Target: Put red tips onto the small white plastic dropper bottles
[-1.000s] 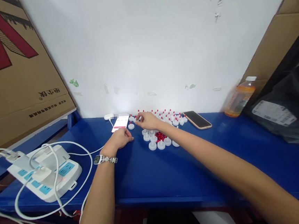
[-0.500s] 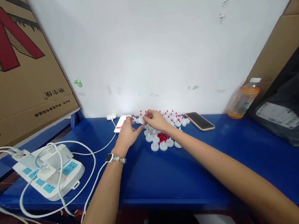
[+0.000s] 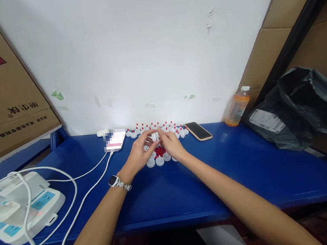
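My left hand point(image 3: 139, 151) grips a white plastic nozzle cap point(image 3: 155, 137) between thumb and fingers, held on its side above the blue table. Meeting it from the right, my right hand point(image 3: 171, 142) has its thumb and fingers pinched together at the nozzle side of that cap; whatever lies between these fingertips is hidden. Below both hands is a small pile of red tips point(image 3: 160, 152). Bare white nozzle caps point(image 3: 159, 161) stand around the pile, partly covered by the hands. Behind, several nozzle caps with red tips point(image 3: 181, 131) stand near the wall.
A dark-screened phone point(image 3: 198, 131) lies right of the caps. On the left are a lit phone point(image 3: 119, 139) on a cable and a power strip point(image 3: 25, 211) with looping white cords. A bottle of orange drink point(image 3: 237, 107) and a black plastic bag point(image 3: 291, 107) stand at the right.
My view has turned right, so things appear further left. My hands, apart before, have come together. My left hand, earlier spread near the lit phone, now holds a nozzle cap.
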